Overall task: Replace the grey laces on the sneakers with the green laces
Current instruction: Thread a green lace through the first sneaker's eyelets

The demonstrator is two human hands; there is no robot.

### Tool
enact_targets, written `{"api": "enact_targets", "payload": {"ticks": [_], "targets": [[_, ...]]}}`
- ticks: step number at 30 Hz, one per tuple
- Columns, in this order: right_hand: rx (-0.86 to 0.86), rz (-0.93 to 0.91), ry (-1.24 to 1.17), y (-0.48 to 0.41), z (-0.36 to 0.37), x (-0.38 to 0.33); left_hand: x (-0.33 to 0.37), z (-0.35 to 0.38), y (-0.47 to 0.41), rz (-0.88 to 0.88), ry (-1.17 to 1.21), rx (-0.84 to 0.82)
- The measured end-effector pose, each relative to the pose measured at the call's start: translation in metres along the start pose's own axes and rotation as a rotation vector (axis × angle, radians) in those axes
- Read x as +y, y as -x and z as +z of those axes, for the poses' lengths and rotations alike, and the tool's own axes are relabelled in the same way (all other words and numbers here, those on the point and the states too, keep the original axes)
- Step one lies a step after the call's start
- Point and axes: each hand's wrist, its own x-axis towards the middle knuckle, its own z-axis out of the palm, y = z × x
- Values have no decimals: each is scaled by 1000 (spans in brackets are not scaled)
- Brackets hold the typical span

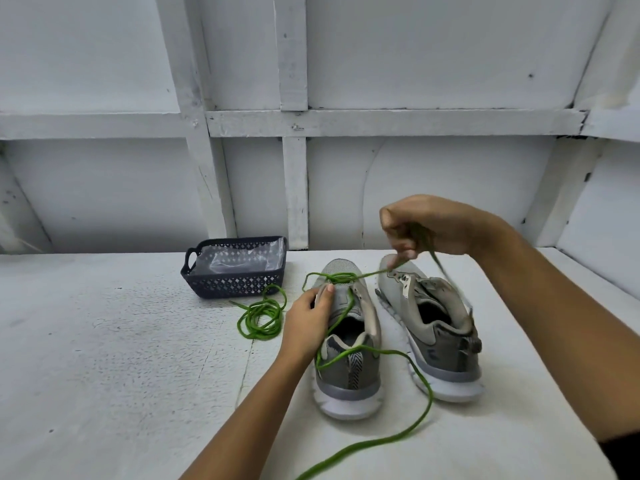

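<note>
Two grey sneakers stand side by side on a white table (104,375), heels toward the viewer, with white soles and darker grey heel panels. The left sneaker (349,372) has a green lace (420,420) threaded across its front eyelets. One length crosses the tongue and heel collar, then trails over the table and off the bottom edge. The other length rises to the right hand (420,225). This hand is raised above the toe of the right sneaker (440,344), its fingers curled and pinching the lace. The left hand (306,318) holds the left sneaker's forepart from its left side, with a fingertip laid on the tongue just below the threaded crossing. The right sneaker's tongue and eyelet flaps lie loosely open.

A second green lace (261,318) lies coiled on the table just left of the left hand. Behind it sits a dark blue perforated basket (228,284) holding crumpled clear plastic.

The right hand and the lace in it are blurred, so the exact grip is unclear. The left hand hides the near eyelets. Small marks on the sneakers' heel panels cannot be read; the left sneaker's heel tab shows only a chevron pattern.
</note>
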Motion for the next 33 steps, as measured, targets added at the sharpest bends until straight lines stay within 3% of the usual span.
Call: {"api": "enact_targets", "payload": {"ticks": [6, 11, 15, 19, 26, 33], "targets": [[99, 163, 754, -51, 28, 27, -1, 0, 0, -13, 20, -18], [82, 277, 1035, -87, 60, 60, 1, 0, 1, -1, 12, -24], [208, 138, 938, -87, 56, 64, 3, -2, 1, -3, -16, -11], [202, 16, 747, -54, 40, 52, 3, -2, 0, 7, -72, 0], [75, -120, 514, 14, 32, 17, 3, -1, -1, -8, -110, 3], [-54, -130, 507, 29, 38, 23, 2, 0, -3, -20, -137, -6]]}}
